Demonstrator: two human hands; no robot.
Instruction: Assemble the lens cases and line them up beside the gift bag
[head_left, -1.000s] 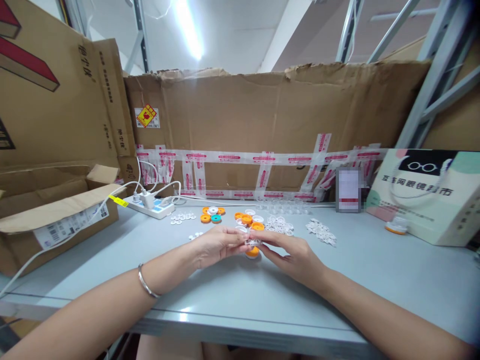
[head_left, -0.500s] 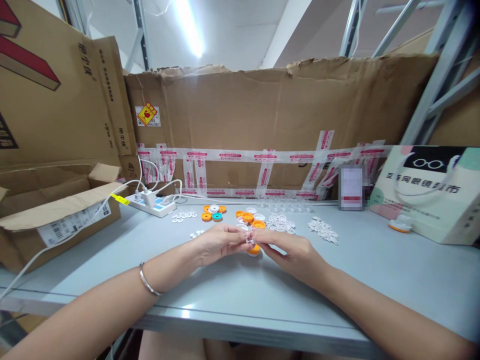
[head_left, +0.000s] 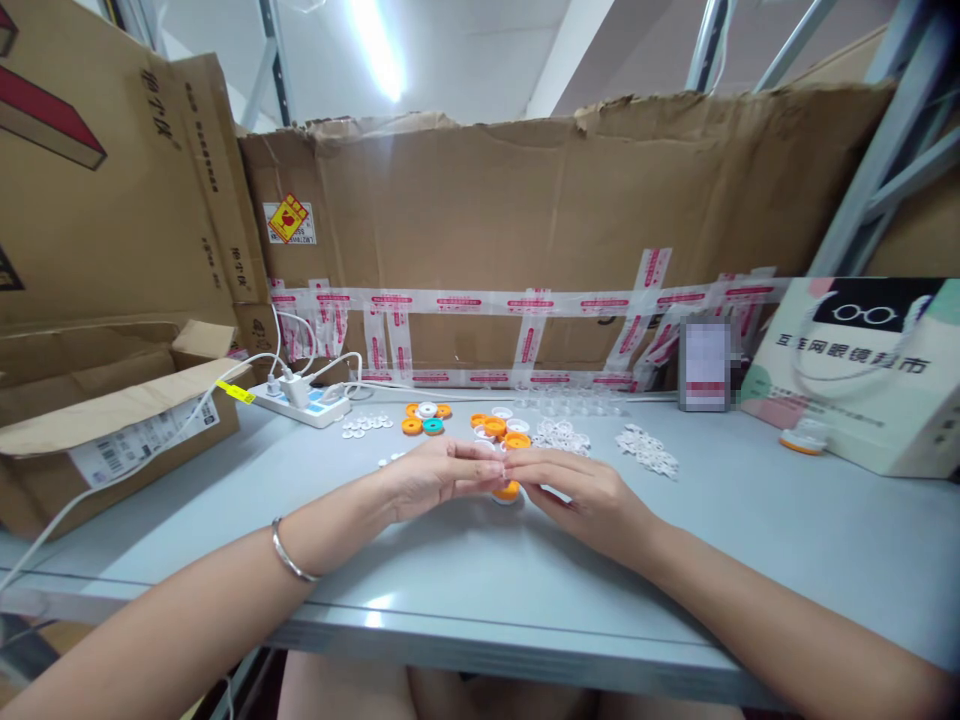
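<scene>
My left hand [head_left: 431, 480] and my right hand [head_left: 581, 490] meet fingertip to fingertip above the table. Both are closed in a pinch around a small white piece, mostly covered by the fingers. Just under the fingertips sits an orange and white round cap [head_left: 507, 492]. Behind them are several orange round caps [head_left: 517, 440] and white round caps [head_left: 516, 427], partly hidden by my hands. A pile of small white parts [head_left: 559, 437] lies beyond my right hand, with another pile of white parts [head_left: 647, 450] farther right.
Orange, white and teal discs [head_left: 433, 426] lie back left, near small white discs [head_left: 367, 427] and a power strip [head_left: 304, 403]. Clear cups [head_left: 574, 403] line the back. A phone [head_left: 705, 365] and paper bag [head_left: 862, 380] stand right. An open carton [head_left: 120, 430] sits left.
The fingertips have drawn closer together and now cover more of the small white piece. The view has shifted slightly; the things on the table stay in place.
</scene>
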